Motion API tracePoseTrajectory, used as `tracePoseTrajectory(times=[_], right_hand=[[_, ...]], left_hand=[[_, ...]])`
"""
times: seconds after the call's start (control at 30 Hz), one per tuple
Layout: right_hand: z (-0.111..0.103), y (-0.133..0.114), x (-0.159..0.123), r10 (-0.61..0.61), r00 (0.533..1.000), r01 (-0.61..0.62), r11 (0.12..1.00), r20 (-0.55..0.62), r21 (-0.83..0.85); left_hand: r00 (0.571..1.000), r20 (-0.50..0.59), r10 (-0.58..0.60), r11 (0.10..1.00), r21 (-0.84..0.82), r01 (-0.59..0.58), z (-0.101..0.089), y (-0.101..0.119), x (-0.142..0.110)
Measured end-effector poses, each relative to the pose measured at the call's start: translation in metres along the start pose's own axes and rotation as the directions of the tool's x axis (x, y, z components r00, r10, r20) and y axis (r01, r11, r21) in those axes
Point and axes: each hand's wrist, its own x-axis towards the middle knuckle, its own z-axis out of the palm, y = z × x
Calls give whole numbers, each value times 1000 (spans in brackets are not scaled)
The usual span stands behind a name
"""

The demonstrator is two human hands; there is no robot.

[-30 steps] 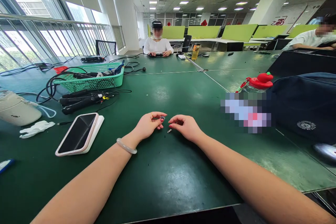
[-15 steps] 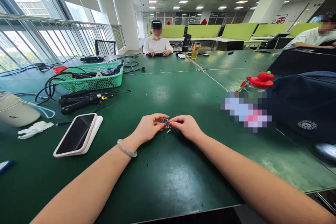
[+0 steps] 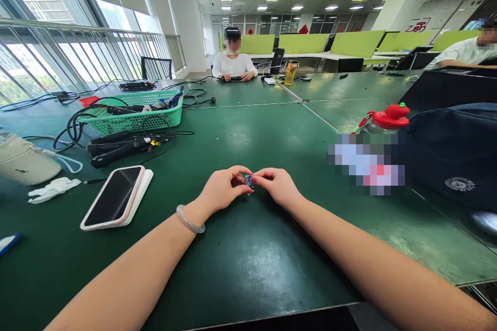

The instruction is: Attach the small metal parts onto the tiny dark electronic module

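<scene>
Both forearms stretch over the green table (image 3: 240, 269), a pale bangle (image 3: 189, 220) on the left wrist. The left hand (image 3: 221, 190) and the right hand (image 3: 277, 186) meet at the middle of the table, fingertips pressed together on 1 small blue part (image 3: 247, 180), which is pinched between them just above the surface; whether a second piece lies under it I cannot tell. The work looks to be at the joining or fitting stage, with the part held from both sides. The next move likely calls for a steady pinch and fine turning of the fingertips, since the part is tiny and could slip onto the dark table. To the left lies a phone (image 3: 112, 197) on a white pad, with a white glove (image 3: 52, 189) and a cream pouch (image 3: 25, 159) beyond. Further back are black cables (image 3: 116, 146) and a green basket (image 3: 134, 112). On the right stand a red-capped bottle (image 3: 386, 116) and a dark bag (image 3: 454, 155). At the far end a person in white (image 3: 233, 64) sits.
</scene>
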Motion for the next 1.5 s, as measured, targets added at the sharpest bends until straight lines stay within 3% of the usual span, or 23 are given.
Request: tracePoseTrajectory(times=[0.5,0.83,1.5], right_hand=[[4,0,-2,-63,997,61,997,-35,-48],[6,4,-3,-118,988,104,985,-98,-136],[7,-2,-8,-270,963,255,905,3,-342]], left_hand=[[999,46,16,993,-116,-11,1,2,0],[1000,22,22,996,-87,-20,1,0,-1],[993,81,83,996,-40,-80,0,-1,-1]])
